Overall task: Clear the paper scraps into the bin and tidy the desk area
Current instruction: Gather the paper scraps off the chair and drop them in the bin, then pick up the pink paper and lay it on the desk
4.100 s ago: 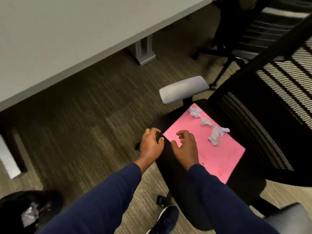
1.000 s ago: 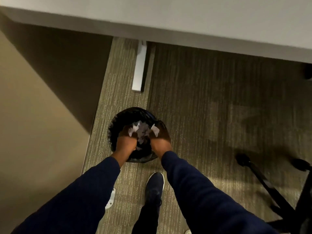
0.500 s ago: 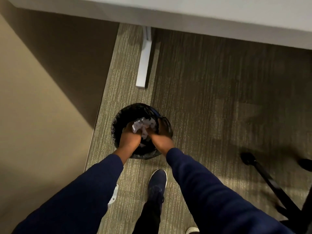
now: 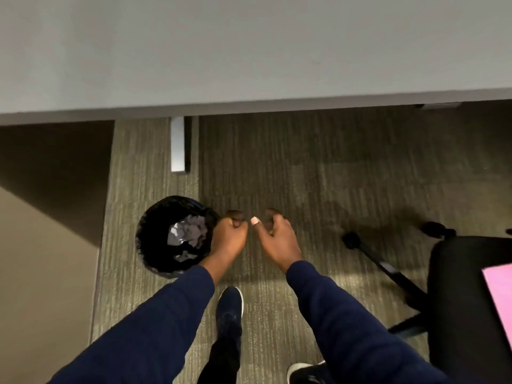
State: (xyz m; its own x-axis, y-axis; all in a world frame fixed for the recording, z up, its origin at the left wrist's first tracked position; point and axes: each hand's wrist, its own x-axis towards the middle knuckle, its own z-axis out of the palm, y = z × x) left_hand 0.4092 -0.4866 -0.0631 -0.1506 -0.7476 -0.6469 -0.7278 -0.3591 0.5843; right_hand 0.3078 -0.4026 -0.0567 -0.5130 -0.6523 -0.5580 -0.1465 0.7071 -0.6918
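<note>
Nearest us, our two blue sleeves reach forward over the carpet (image 4: 304,189), a dark shoe (image 4: 229,303) between them. Our left hand (image 4: 228,235) hangs at the right edge of the bin (image 4: 146,234), its fingers curled into a loose fist; we see no paper in that grip, though the palm is hidden. Our right hand (image 4: 278,239) hangs just beside it, clear of the bin, fingers half curled and thumb out, holding nothing we can see.

The bin stands on the floor to our left, black-lined, with crumpled scraps (image 4: 188,234) lying inside it. To the right, the chair (image 4: 457,286) carries a pink sheet (image 4: 498,289), cut off by the frame edge, so we cannot tell whether scraps lie on it.

Farther off, the desk (image 4: 249,51) spans the top, bare where we see it, its leg (image 4: 178,145) on the carpet below.

We judge the dropping step done for this handful. The next move calls for turning right to the chair, checking the pink sheet for leftovers, and carrying any to the bin.
</note>
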